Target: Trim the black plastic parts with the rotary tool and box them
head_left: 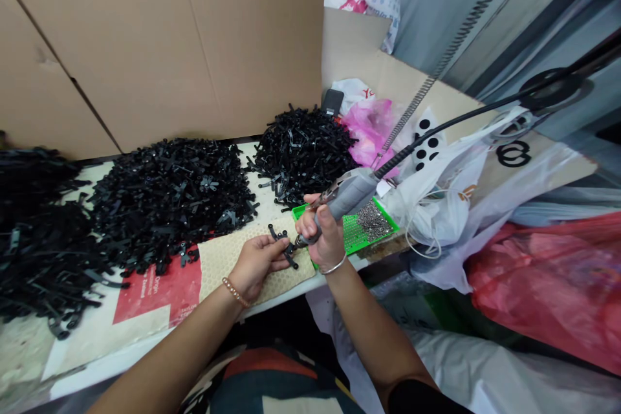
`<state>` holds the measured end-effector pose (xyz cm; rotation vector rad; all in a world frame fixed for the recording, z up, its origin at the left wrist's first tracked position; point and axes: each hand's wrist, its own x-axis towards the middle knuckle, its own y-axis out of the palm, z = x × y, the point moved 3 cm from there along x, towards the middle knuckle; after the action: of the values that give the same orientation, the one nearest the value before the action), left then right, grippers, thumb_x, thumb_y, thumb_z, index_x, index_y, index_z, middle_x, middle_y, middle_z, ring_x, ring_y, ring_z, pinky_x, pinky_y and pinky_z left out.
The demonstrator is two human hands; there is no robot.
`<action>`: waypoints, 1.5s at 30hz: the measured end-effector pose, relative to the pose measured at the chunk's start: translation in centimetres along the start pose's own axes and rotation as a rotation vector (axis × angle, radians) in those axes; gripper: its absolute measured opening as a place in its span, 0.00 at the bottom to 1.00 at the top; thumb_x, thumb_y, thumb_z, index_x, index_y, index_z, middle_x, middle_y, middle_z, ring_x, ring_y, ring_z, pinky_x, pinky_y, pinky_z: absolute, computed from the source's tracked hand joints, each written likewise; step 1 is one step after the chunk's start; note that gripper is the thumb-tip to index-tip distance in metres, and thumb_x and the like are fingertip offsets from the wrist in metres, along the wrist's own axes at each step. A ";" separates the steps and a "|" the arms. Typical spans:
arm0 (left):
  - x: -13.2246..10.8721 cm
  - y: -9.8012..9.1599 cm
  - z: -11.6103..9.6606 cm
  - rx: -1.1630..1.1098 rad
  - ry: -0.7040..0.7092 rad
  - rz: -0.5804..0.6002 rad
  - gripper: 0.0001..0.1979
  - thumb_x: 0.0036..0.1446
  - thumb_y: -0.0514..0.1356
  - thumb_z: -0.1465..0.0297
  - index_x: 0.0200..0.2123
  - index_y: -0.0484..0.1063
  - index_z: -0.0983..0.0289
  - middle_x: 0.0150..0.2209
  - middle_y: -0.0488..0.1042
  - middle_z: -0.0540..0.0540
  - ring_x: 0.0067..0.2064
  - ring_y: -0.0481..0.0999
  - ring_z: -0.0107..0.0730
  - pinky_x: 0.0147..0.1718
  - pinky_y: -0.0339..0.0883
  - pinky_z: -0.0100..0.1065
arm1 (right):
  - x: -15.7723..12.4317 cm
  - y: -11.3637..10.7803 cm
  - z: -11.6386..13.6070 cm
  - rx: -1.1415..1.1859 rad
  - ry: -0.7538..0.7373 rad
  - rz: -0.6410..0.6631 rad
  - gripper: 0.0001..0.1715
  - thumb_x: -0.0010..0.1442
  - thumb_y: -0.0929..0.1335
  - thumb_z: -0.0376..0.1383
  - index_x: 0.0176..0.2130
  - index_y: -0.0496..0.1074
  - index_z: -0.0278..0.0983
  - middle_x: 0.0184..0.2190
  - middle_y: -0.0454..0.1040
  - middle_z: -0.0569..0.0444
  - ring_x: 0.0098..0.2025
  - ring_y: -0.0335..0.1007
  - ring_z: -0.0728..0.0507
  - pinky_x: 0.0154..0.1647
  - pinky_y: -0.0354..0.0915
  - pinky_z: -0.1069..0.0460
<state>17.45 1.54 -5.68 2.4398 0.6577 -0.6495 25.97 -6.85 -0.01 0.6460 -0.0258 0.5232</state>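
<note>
- Left hand (257,265): fingers closed together, thumb and fingertips pinching a branched black plastic part (281,247) just above a beige honeycomb rubber mat (216,265).
- Right hand (323,234): fingers wrapped around the grey handpiece of a rotary tool (347,195); its black flexible shaft (427,141) runs off toward the upper right.
- Key relation: the part lies between the hands, just beyond the left fingertips. Its long axis slants from upper left to lower right. The tool's tip (295,242) comes in from the upper right, at the part's right side, and looks to be touching it. The left hand holds the part; the right hand is just beside it.
- Beyond the mat: a green perforated tray (352,233) under the tool, holding a heap of small grey metal bits (373,220).
- Along the bench: heaped black plastic parts (169,200), a second heap (301,155), and a third at the left edge (39,233), over a red-and-white printed sheet (155,291).
- Behind: a cardboard sheet (121,45) stands upright. A pink bag (369,129) and a white bag (427,200) sit to the right; a red bag (548,284) lies lower.
</note>
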 end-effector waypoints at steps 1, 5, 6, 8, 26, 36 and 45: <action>0.0 0.0 0.0 -0.003 -0.001 -0.002 0.13 0.48 0.69 0.71 0.23 0.67 0.68 0.25 0.76 0.56 0.25 0.75 0.26 0.27 0.75 0.28 | 0.0 0.0 0.0 -0.005 0.000 -0.002 0.24 0.49 0.74 0.54 0.36 0.71 0.39 0.13 0.55 0.67 0.15 0.49 0.52 0.20 0.56 0.54; -0.1 -0.1 0.0 0.010 -0.008 -0.016 0.13 0.48 0.69 0.72 0.22 0.67 0.68 0.23 0.75 0.54 0.24 0.74 0.25 0.27 0.75 0.28 | -0.1 -0.1 0.0 0.005 -0.020 0.009 0.22 0.50 0.73 0.52 0.36 0.72 0.39 0.13 0.56 0.66 0.15 0.49 0.52 0.20 0.56 0.55; -0.1 0.0 0.0 0.012 -0.007 -0.016 0.13 0.48 0.69 0.72 0.22 0.67 0.68 0.23 0.74 0.54 0.24 0.74 0.25 0.27 0.75 0.28 | -0.1 -0.1 0.0 0.009 -0.022 0.013 0.22 0.50 0.73 0.52 0.36 0.72 0.39 0.13 0.56 0.66 0.15 0.49 0.52 0.20 0.56 0.55; -0.2 0.0 -0.1 0.019 -0.005 -0.015 0.12 0.49 0.69 0.72 0.23 0.67 0.68 0.24 0.75 0.55 0.24 0.74 0.25 0.27 0.75 0.28 | -0.1 -0.1 -0.1 0.012 -0.019 0.016 0.22 0.51 0.73 0.52 0.36 0.72 0.39 0.13 0.56 0.66 0.15 0.49 0.52 0.20 0.55 0.55; 0.0 -0.1 0.1 0.010 0.007 -0.008 0.11 0.49 0.68 0.73 0.24 0.68 0.69 0.25 0.75 0.54 0.24 0.73 0.25 0.27 0.75 0.29 | -0.2 0.0 -0.1 -0.032 -0.031 0.042 0.21 0.51 0.72 0.52 0.37 0.70 0.40 0.13 0.55 0.66 0.15 0.49 0.52 0.20 0.55 0.54; -0.3 0.2 -0.4 0.018 -0.009 -0.027 0.09 0.52 0.65 0.76 0.23 0.67 0.69 0.20 0.70 0.50 0.22 0.71 0.23 0.26 0.75 0.28 | -0.3 0.1 -0.2 -0.017 -0.047 0.058 0.18 0.53 0.72 0.50 0.37 0.71 0.39 0.13 0.56 0.66 0.15 0.50 0.52 0.20 0.55 0.54; -0.3 0.2 -0.2 0.014 -0.016 -0.031 0.09 0.56 0.61 0.78 0.24 0.67 0.70 0.25 0.75 0.56 0.24 0.74 0.24 0.26 0.75 0.28 | -0.3 0.2 -0.7 -0.044 -0.051 0.091 0.20 0.53 0.72 0.50 0.37 0.70 0.38 0.13 0.57 0.66 0.15 0.50 0.52 0.18 0.55 0.55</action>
<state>17.37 1.43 -5.24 2.4387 0.6882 -0.6878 25.53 -6.49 -0.51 0.6168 -0.1146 0.5930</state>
